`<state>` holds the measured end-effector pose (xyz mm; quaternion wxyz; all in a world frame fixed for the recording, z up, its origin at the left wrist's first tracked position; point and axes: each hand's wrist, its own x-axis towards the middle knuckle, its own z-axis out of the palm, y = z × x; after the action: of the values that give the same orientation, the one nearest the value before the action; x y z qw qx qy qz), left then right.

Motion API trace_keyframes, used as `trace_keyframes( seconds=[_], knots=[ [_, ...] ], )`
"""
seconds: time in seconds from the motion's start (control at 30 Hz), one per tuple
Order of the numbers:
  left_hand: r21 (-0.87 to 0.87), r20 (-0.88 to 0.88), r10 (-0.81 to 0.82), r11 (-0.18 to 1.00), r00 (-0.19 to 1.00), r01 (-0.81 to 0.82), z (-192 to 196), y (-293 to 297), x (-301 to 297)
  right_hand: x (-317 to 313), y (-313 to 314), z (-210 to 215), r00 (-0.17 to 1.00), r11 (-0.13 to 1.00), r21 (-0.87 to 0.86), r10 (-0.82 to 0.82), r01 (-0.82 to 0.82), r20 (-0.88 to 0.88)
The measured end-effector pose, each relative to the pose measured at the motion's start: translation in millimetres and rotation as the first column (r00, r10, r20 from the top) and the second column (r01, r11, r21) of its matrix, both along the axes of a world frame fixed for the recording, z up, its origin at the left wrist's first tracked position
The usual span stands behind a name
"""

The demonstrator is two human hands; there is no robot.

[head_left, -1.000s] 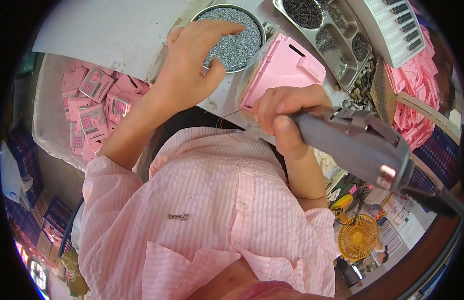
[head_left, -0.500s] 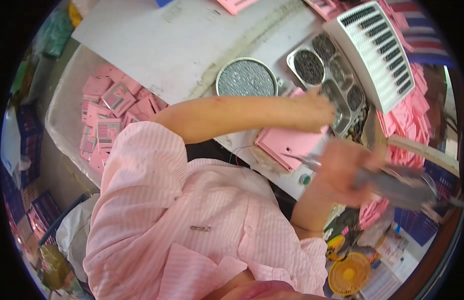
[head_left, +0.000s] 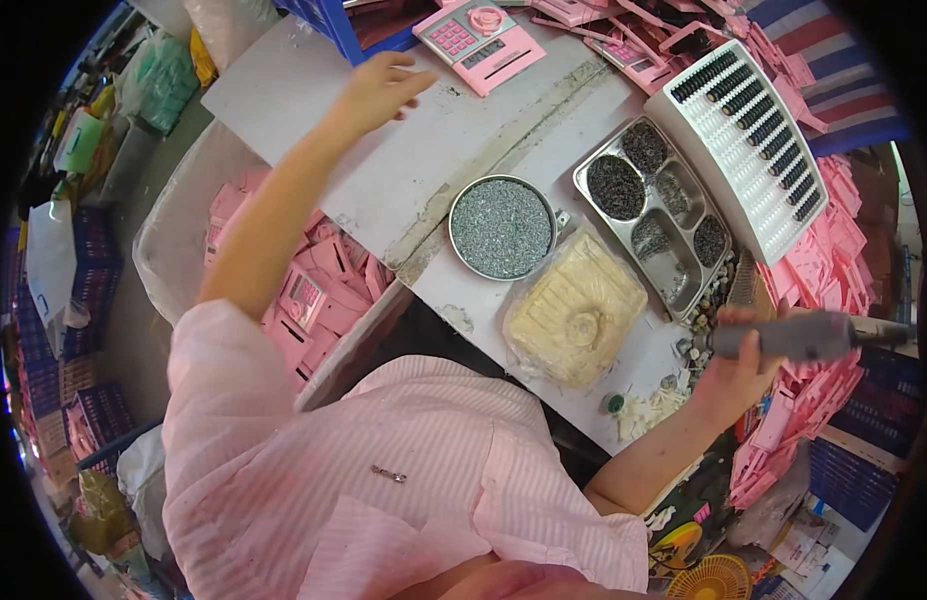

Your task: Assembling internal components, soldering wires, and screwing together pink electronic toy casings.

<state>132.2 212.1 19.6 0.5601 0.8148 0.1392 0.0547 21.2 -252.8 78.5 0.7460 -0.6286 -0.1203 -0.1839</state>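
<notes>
My left hand (head_left: 386,92) is stretched out over the far left of the table, fingers apart and holding nothing. Just to its right lies a pink panel (head_left: 481,45) with a keypad and a small display window. A grey electric screwdriver (head_left: 784,338) is gripped in my right hand (head_left: 741,372), above the table's right side, its tip end hidden by the hand or too unclear to make out. Between the hands, a yellowish molded block (head_left: 576,305) wrapped in clear plastic rests near the front edge with nothing on it.
A round tin of small silvery parts (head_left: 502,228) stands behind the block. Beside it is a metal compartment tray (head_left: 672,215) with dark screws, then a white rack (head_left: 741,150) of black pieces. Pink panels fill a lined bin (head_left: 164,255) at left and pile up at right.
My left arm has swung from the tray to the far left. The pink panel that lay on the block is gone from it. My right hand has moved the screwdriver back from the block, rightward.
</notes>
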Motion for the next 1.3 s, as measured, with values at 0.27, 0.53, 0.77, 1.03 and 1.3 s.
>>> trace_keyframes(
  seconds=[0.27, 0.53, 0.77, 1.03, 1.3],
  knots=[
    [-0.495, 0.154, 0.289, 0.850, 0.945, -0.179, -78.7, -14.3, 132.0, -28.1, -14.8, -31.6, 0.935, 0.862, -0.367, -0.342, 0.350, 0.091],
    [0.464, 0.704, -0.523, 0.851, 0.480, 0.246, -2.7, -142.9, -64.2, -20.1, 75.5, -57.6, 0.649, 0.413, 0.898, 0.726, -0.150, -0.226],
    [0.456, 0.504, -0.746, 0.658, 0.436, 0.599, -54.2, -169.2, -119.9, -56.0, 31.4, -90.4, 0.703, 0.964, 0.253, 0.236, -0.082, -0.671],
    [0.599, 0.116, -0.896, 0.407, 0.428, 0.690, -31.4, -163.3, -133.4, -65.2, 20.1, -109.9, 0.919, 0.485, -0.857, -0.392, 0.174, -0.034],
    [0.640, 0.165, -0.882, 0.437, 0.442, 0.632, -56.3, -155.5, -127.0, -48.4, 21.4, -114.9, 0.943, 0.650, -0.756, -0.293, 0.076, -0.157]
  ],
)
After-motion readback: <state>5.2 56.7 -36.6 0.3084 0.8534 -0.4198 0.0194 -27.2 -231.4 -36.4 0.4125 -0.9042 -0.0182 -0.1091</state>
